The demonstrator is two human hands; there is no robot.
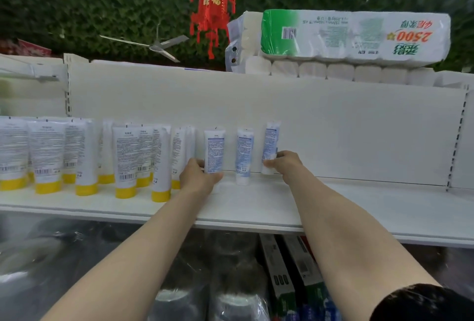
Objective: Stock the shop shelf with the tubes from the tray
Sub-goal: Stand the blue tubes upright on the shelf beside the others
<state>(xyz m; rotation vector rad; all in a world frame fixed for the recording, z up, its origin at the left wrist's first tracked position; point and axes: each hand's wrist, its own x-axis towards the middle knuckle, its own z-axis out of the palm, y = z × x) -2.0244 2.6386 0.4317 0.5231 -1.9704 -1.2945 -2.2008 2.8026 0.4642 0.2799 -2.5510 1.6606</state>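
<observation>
Three white tubes with blue print stand cap-down on the white shelf (359, 208). My left hand (198, 177) grips the lower end of the left tube (214, 149). The middle tube (244, 156) stands free between my hands. My right hand (284, 163) pinches the lower part of the right tube (270, 146), which leans slightly near the back panel. Several larger white tubes with yellow caps (125, 161) fill the shelf's left part. No tray is in view.
The shelf's right half is bare up to the notched upright (455, 146). Packs of toilet rolls (354, 36) lie on the shelf top. A red lantern (211, 8) hangs behind. Boxed goods (284, 269) and wrapped items lie on the lower level.
</observation>
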